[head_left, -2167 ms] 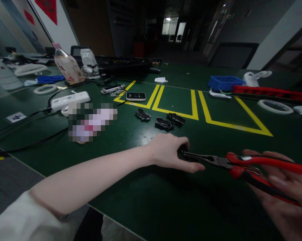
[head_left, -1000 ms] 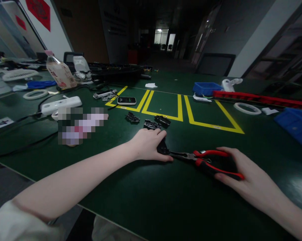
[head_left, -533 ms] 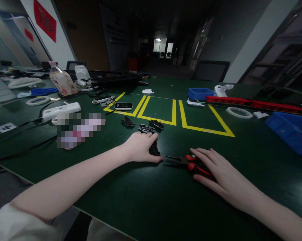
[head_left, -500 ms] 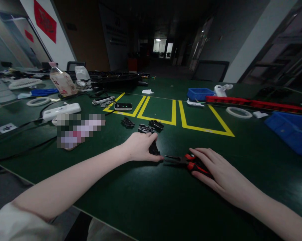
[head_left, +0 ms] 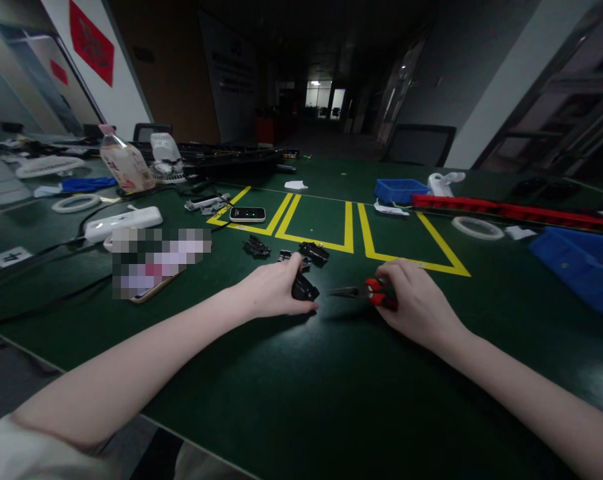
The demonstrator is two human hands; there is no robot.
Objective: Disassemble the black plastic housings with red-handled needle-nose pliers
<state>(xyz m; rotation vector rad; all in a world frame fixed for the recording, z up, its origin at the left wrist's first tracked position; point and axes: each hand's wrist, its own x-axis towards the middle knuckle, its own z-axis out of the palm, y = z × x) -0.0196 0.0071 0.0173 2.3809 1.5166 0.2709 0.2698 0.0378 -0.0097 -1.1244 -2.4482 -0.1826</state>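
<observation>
My left hand (head_left: 276,288) grips a black plastic part (head_left: 305,289) between thumb and fingers, low over the green table. My right hand (head_left: 416,300) is wrapped round the red-and-black handles of needle-nose pliers (head_left: 354,292). The jaws look closed or nearly so; their tip points left at the held part, a small gap away. Just beyond my left hand lie more black plastic parts: one at the left (head_left: 257,246), another at the right (head_left: 313,252), and one between them (head_left: 287,256), partly hidden by my fingers.
Yellow tape (head_left: 351,227) marks out boxes on the green table (head_left: 301,413). At left are a blurred-out phone (head_left: 164,265), a white power strip (head_left: 124,223) with cables, and a bottle (head_left: 125,160). Blue bins (head_left: 576,267), a tape roll (head_left: 476,228) and a long red strip (head_left: 511,209) occupy the right.
My right hand has closed round the pliers and raised them slightly, the jaws drawing together. My left hand has turned the black part a little, showing more of it.
</observation>
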